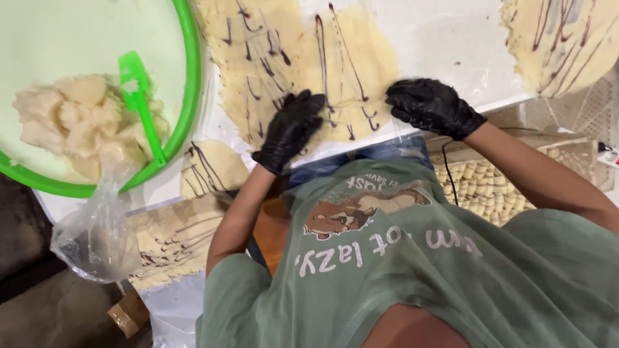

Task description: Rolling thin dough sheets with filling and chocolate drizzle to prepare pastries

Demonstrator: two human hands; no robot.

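A thin, flat sheet of pale dough [351,61], streaked with dark chocolate lines, lies on the white table [445,45] in front of me. Both my hands wear black gloves. My left hand [290,129] rests on the near edge of the sheet with its fingers bent down onto it. My right hand [429,106] is curled over the same near edge, farther right, gripping the dough. A second part of the streaked sheet [255,58] runs off to the left of my left hand.
A green-rimmed bowl [190,96] at the left holds dough lumps [71,122] and a green spatula [138,96]. A clear plastic bag [97,235] hangs below it. More streaked dough pieces lie at the lower left [213,167] and top right [567,45]. A crate of small rolled pieces [483,187] sits below the table edge.
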